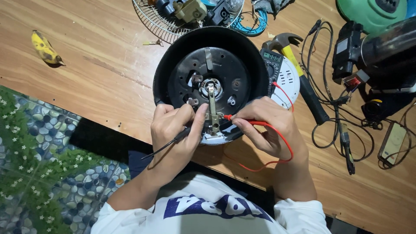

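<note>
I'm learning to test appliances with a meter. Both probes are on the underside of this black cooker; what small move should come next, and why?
Probably hold both tips steady and glance at the multimeter. The left hand pinches the black probe and the right hand the red probe, both beside the metal bracket in the cooker base. Exact contact is hard to tell.

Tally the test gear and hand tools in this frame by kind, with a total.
Black probes: 1, in the left hand, black probe
Red probes: 1, in the right hand, red probe
Multimeters: 1, multimeter beside the upturned black appliance base
Hammers: 1, hammer on the wooden table
Total: 4
</note>
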